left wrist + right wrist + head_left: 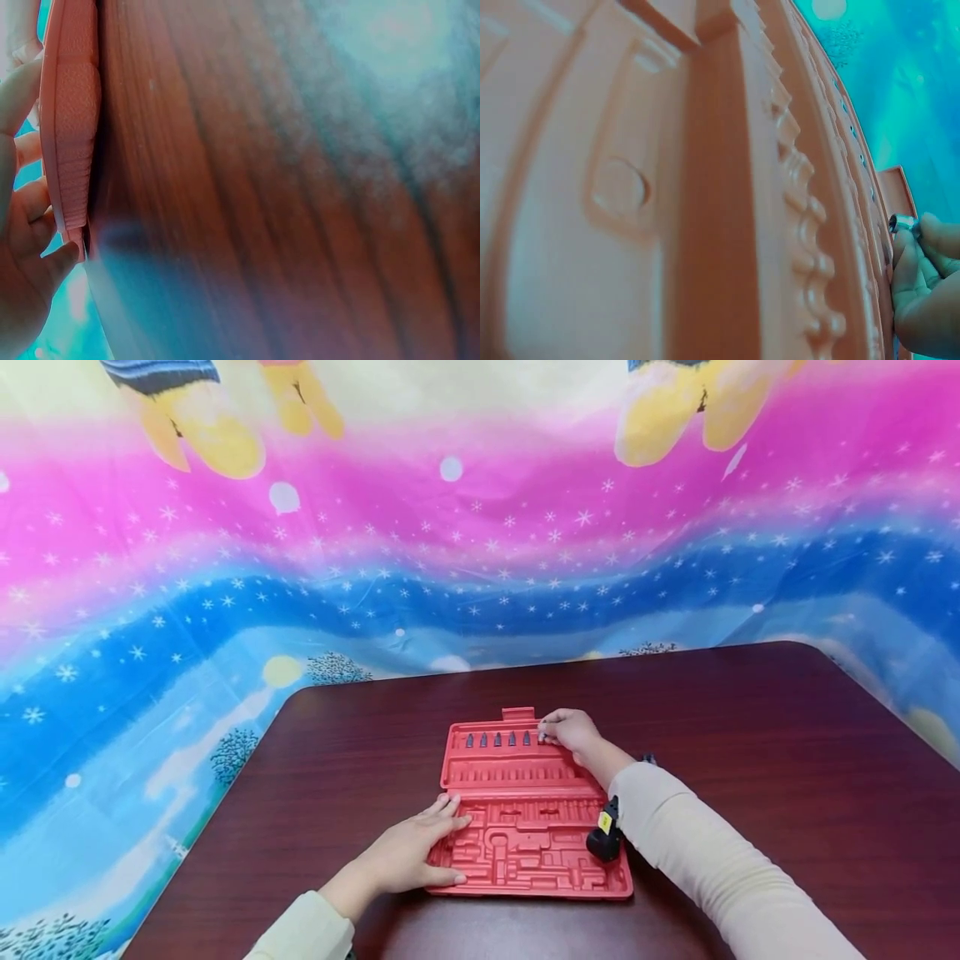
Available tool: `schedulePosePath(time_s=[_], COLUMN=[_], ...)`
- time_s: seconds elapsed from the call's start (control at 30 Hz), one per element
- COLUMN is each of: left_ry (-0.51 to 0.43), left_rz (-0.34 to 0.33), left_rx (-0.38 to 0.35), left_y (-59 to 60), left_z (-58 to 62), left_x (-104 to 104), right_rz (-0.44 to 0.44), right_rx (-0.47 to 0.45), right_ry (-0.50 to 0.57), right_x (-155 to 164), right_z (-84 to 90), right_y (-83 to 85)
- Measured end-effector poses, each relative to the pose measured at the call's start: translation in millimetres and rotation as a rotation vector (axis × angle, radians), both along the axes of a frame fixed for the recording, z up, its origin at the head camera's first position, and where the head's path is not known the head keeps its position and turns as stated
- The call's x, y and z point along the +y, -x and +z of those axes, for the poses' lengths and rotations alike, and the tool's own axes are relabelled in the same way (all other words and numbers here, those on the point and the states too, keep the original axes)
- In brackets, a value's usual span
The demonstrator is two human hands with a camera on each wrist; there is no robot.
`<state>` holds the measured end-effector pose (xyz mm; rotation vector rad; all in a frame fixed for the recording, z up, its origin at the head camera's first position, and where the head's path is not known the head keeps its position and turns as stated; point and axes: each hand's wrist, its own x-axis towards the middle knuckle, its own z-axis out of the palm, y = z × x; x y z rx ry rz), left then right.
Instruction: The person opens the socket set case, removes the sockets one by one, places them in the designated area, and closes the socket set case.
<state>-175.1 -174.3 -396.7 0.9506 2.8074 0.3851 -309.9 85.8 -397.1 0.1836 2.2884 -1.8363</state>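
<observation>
A red plastic tool case (551,885) lies unfolded on the table, its moulded slots showing in both halves. Several dark, pointed bits (498,739) stand in a row along the far half. At the right end of that row my right hand (576,732) pinches a small silver socket (905,223) between thumb and fingertips, its hollow end showing in the right wrist view. My left hand (405,856) rests with fingers spread on the case's near left edge. In the left wrist view, fingers (34,199) lie along the case's side wall.
The dark brown wooden table (360,743) extends around the case on all sides. A colourful printed cloth (480,543) hangs behind its far edge. A black wrist camera (603,835) on the right arm overlaps the case's right side in the head view.
</observation>
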Motion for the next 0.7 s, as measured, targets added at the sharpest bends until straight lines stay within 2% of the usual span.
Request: schedulePosePath(time_s=[0.33,0.5,0.7], left_ry=[0.005,0.027,0.061], left_rz=[-0.035,-0.021,-0.027], left_rx=[0.02,0.01,0.035], left_y=[-0.4,-0.9,1.4], left_z=[-2.9,-1.3,3.9], left_x=[4,4,1], right_rz=[0.087,0.14,0.166], right_rx=[0.031,0.023,0.009], right_ry=[0.036,0.048,0.077], right_x=[15,18,26], right_z=[-3.3,2.7,15.3], right_y=[-2.4,-8.2,-14.0])
